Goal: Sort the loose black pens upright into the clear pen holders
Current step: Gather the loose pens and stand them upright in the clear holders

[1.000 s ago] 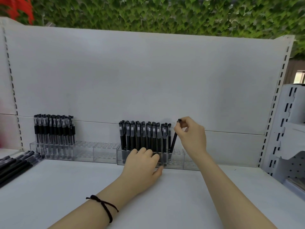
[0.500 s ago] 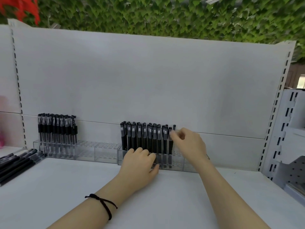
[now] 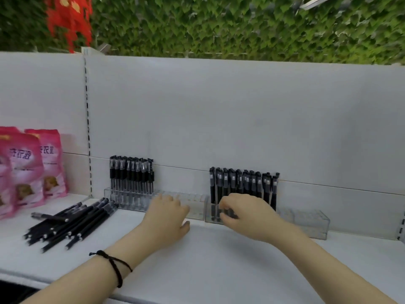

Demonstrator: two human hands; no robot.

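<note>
Resting low in the centre of the frame, your left hand (image 3: 168, 218) lies on the white shelf (image 3: 219, 270). Its fingers are loosely bent against the front of the left pen holder (image 3: 195, 207) and its thumb is spread to the right; it holds nothing. A black cord bracelet (image 3: 114, 266) circles that wrist.

Your right hand (image 3: 247, 216), just right of centre, is raised in front of the left end of the right pen holder (image 3: 306, 222). Its fingers (image 3: 224, 207) curl toward the holder's front wall, but motion blur hides whether they pinch anything.

The two clear holders stand end to end along the foot of the white back panel (image 3: 219, 117). The left row of pens (image 3: 131, 174) stands upright in the left part of the left pen holder. The right row of pens (image 3: 241, 183) stands upright in the left half of the right pen holder, and its rightmost pen tilts slightly.

The loose black pens (image 3: 72, 224) lie in a fanned heap on the shelf at lower left, just beside the left end of the left pen holder, with one pen lying across the others. Pink bags (image 3: 28, 167) stand at the left edge, behind the heap. Green foliage (image 3: 219, 23) spans the top of the frame, with red leaves (image 3: 68, 18) at upper left.
</note>
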